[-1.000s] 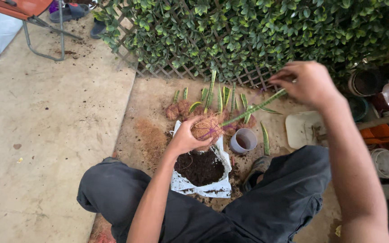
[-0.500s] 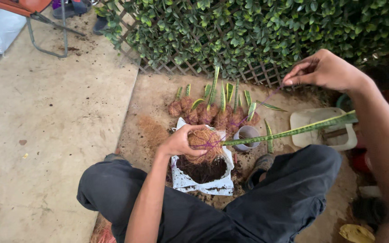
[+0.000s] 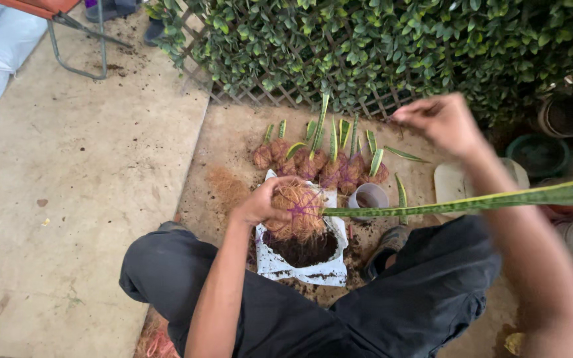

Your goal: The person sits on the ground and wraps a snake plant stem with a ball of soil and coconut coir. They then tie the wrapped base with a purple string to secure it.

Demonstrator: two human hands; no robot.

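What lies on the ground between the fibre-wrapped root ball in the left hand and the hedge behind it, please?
In the head view, a row of wrapped plant cuttings lies between the root ball held by the left hand and the hedge.

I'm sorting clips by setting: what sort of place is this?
Probably a garden or backyard potting spot: a leafy hedge on a lattice, a white bag of soil, and a row of wrapped plant cuttings on the ground.

The long green leaf (image 3: 472, 201) is cut off by the right edge, so its tip is not seen. The right hand (image 3: 440, 120) is blurred, and what is pinched in its fingers (image 3: 407, 115) cannot be told. The near side of the fibre-wrapped root ball (image 3: 298, 211) is hidden by the left hand (image 3: 260, 202), and the soil bag (image 3: 303, 262) is partly covered by the ball.
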